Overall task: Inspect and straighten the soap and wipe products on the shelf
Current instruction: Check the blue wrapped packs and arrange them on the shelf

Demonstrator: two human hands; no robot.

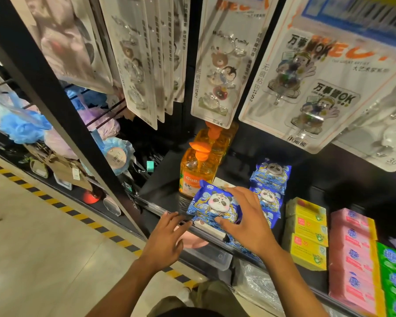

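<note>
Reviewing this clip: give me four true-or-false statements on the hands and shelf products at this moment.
1. The right hand holds a blue panda wipe pack. True.
2. The pump bottles behind it are green. False: they are orange.
3. The yellow soap boxes stand right of the other wipe packs. True.
4. The left hand grips a pump bottle. False: it is open, fingers at the shelf edge by the held pack's corner.

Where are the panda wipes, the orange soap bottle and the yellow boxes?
panda wipes [217,201], head view, on the panda's face
orange soap bottle [197,170], head view, on its body
yellow boxes [306,228], head view, on the middle box
</note>
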